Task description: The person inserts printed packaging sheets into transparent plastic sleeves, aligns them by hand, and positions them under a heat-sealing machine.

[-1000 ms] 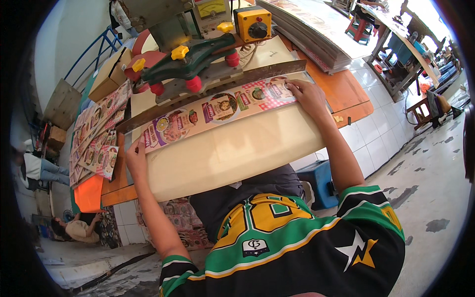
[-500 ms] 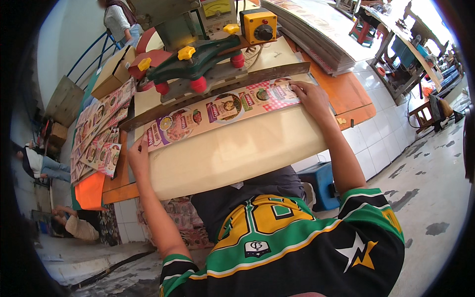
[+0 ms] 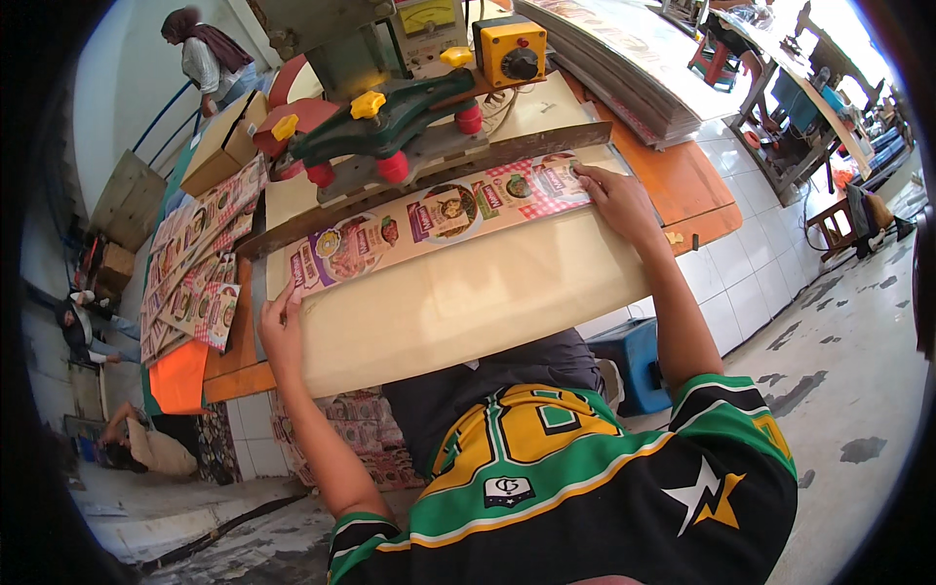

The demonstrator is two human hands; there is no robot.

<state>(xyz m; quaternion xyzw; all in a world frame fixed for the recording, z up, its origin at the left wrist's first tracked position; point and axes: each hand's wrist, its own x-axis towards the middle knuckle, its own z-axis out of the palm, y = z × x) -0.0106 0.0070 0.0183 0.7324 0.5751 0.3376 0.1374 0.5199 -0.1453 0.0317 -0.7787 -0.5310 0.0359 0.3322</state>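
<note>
A long printed strip (image 3: pixel 390 232) with pictures of food bowls lies across the work surface, along a metal bar (image 3: pixel 409 175) under the press. Toward me spreads a broad cream sheet (image 3: pixel 468 297), its near edge reaching over my lap; whether strip and sheet are joined I cannot tell. My left hand (image 3: pixel 283 330) is closed at the left edge, fingers pinching where strip and sheet meet. At the strip's right end, my right hand (image 3: pixel 616 200) pinches the edge between thumb and fingers. The press (image 3: pixel 390 127) has a green frame, yellow knobs and red feet, standing just beyond the strip.
Printed strips (image 3: pixel 200 258) lie piled at the left, with an orange sheet (image 3: pixel 178 378) below them. A cardboard box (image 3: pixel 222 144) sits behind. A yellow control box (image 3: pixel 510 53) is by the press; stacked printed sheets (image 3: pixel 624 73) rise beyond. Several people are at the left.
My left hand has shifted slightly right and toward me, its fingers now bunched at the edge. The cream sheet has slid a little to the right. At upper left, a person has come further into view.
</note>
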